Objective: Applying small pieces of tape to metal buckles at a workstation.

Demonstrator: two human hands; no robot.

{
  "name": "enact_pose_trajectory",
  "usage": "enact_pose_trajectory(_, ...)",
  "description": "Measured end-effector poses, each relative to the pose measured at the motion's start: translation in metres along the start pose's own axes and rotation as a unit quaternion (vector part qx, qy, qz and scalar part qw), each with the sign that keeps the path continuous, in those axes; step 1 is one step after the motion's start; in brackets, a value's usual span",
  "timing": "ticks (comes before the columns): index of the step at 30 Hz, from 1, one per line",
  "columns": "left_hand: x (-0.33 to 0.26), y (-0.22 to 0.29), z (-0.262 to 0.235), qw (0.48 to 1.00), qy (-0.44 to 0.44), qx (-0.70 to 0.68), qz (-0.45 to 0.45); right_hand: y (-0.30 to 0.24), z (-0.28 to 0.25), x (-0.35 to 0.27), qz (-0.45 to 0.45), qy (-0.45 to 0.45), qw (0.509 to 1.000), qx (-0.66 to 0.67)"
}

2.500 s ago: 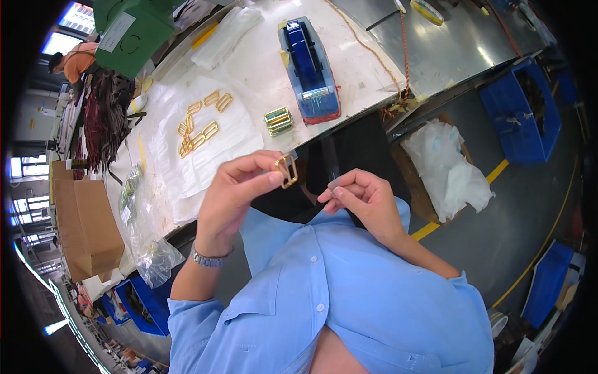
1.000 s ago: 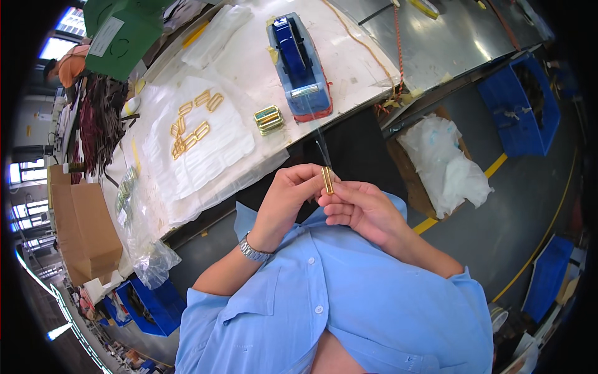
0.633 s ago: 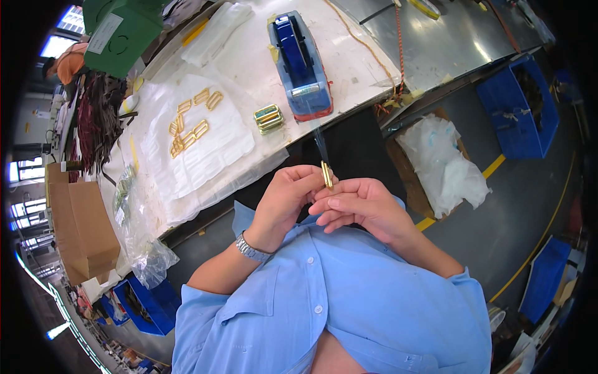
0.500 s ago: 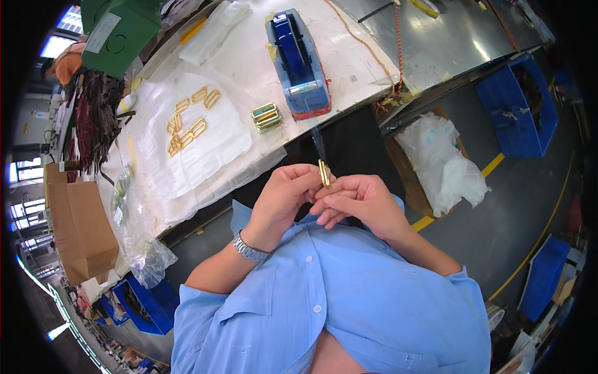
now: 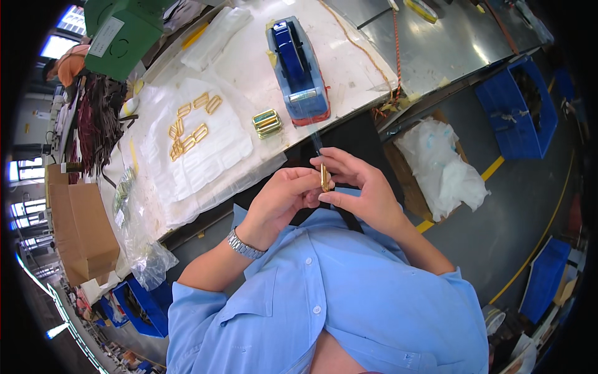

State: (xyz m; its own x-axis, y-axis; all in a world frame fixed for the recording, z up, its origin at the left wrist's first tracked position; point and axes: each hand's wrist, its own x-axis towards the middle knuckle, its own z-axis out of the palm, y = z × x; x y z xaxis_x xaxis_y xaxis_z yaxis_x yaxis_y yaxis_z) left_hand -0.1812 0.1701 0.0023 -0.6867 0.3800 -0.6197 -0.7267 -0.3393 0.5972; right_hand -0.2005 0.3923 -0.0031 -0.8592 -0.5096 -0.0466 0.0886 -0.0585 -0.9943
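My left hand (image 5: 280, 198), with a metal watch on its wrist, pinches a small stack of gold slide buckles (image 5: 324, 177) standing on edge in front of my shirt. My right hand (image 5: 367, 190) is at the stack's other side, fingers stretched above it and thumb by its lower end. A strip of clear tape (image 5: 316, 140) runs from the blue tape dispenser (image 5: 305, 103) down toward the fingertips. Left of the dispenser lies a bundle of gold buckles (image 5: 266, 123). Several loose gold buckles (image 5: 187, 146) are spread on a white plastic sheet (image 5: 215, 168).
The white worktable (image 5: 249, 75) holds a green box (image 5: 121, 40) at its far left. Right of me stands a carton with white plastic bags (image 5: 439, 165), then a blue crate (image 5: 517, 112). A brown cardboard box (image 5: 84, 230) and a clear bag (image 5: 146, 262) are to the left.
My right hand has opened out and its fingers have risen above the buckle stack, near the tape. My left hand keeps its pinch, almost in the same place.
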Motion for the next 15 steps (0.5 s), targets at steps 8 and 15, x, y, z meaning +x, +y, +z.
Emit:
enact_pose_trajectory(8, 0.012, 0.007, -0.007, 0.996, 0.001, -0.066, -0.063, 0.006, 0.004, 0.007, 0.029, -0.006, 0.997, 0.072)
enact_pose_trajectory(15, -0.009, -0.002, 0.004, 0.951, 0.082, 0.284, 0.088, 0.005, 0.012, 0.009, 0.05, 0.075, 0.993, 0.081)
